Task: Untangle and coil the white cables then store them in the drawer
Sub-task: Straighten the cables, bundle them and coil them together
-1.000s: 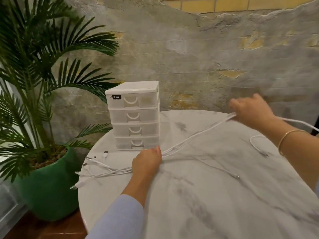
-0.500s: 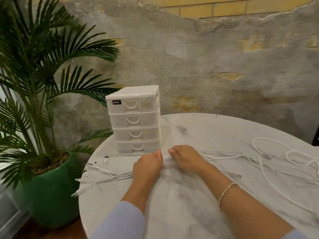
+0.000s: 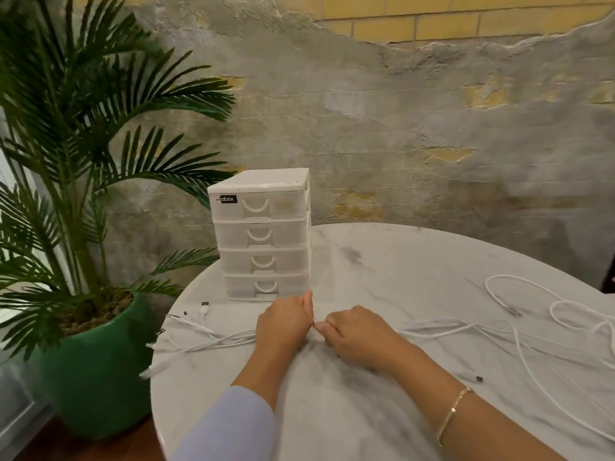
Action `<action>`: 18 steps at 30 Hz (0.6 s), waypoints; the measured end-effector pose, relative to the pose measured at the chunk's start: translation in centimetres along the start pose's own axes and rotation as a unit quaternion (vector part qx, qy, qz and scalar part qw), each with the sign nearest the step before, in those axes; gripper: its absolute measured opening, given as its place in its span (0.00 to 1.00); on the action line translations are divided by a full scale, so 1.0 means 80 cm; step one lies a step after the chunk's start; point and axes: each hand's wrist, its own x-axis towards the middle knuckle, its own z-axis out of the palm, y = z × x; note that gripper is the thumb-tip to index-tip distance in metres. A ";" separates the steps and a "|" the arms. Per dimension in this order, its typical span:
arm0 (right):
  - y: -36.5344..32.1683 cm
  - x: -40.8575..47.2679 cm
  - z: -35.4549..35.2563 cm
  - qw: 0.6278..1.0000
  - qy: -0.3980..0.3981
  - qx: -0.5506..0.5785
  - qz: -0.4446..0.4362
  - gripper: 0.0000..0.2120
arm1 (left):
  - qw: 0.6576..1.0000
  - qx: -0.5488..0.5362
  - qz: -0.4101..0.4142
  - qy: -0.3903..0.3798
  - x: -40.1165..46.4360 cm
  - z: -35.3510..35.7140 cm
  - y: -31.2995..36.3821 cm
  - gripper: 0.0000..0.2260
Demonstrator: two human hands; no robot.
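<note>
Both fists meet at frame centre — left hand and right hand each curled round the bundle of white cables, which trails left and loops off lower right. Drawers sit shut just above. Best move: keep the left hand's grip fixed, feed short even loops — watch the loose plug ends.

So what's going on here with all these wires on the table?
A person is sorting a bundle of white cables on a round marble table. The left hand grips the bundle, and the right hand pinches the strands right beside it, apparently gathering them. Plug ends fan out to the left, and loose cable loops trail off to the right. The small white four-drawer organizer behind the hands has every drawer closed, so nothing is stored yet.
</note>
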 end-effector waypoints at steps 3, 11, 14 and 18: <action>0.028 -0.005 -0.006 0.997 0.045 -0.010 0.067 0.24 | 1.000 0.012 0.013 -0.007 -0.001 0.001 0.003 0.22; 0.055 0.010 -0.003 0.981 0.113 -0.035 0.157 0.18 | 0.999 0.032 0.016 -0.027 -0.001 0.003 0.004 0.23; 0.046 0.006 0.001 0.996 0.047 -0.030 0.065 0.19 | 0.999 0.044 0.018 -0.021 -0.002 0.003 0.003 0.23; 0.055 0.007 -0.003 0.993 0.044 -0.039 0.103 0.15 | 0.998 0.052 0.029 -0.025 -0.007 0.001 0.004 0.23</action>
